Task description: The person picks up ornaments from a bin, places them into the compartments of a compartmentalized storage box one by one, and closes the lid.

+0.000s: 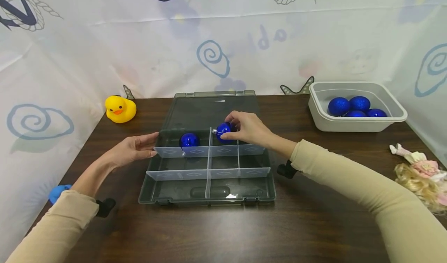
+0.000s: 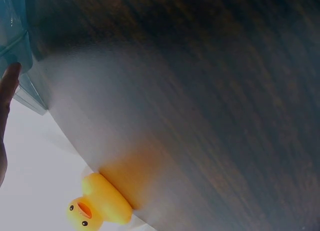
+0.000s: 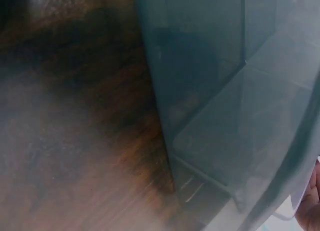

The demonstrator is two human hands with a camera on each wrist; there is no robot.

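A grey see-through divider box (image 1: 198,192) lies on the table with its lid tipped back. My right hand (image 1: 249,128) pinches a shiny blue Christmas bauble (image 1: 223,130) between thumb and fingers, over the middle compartment of the back row. The bauble's pale cap points left, beside a divider. Another blue bauble (image 1: 189,139) sits in the back left compartment. My left hand (image 1: 134,149) has its fingers extended at the box's left side, fingertips right at the wall. The right wrist view shows the box wall (image 3: 200,66) close up, with only part of the hand at the edge.
A light grey bin (image 1: 356,125) at the back right holds several blue baubles (image 1: 338,106). The yellow rubber duck (image 1: 120,109) stands at the back left. A doll (image 1: 420,170) lies at the right edge, and a blue object (image 1: 58,193) is partly behind the left forearm.
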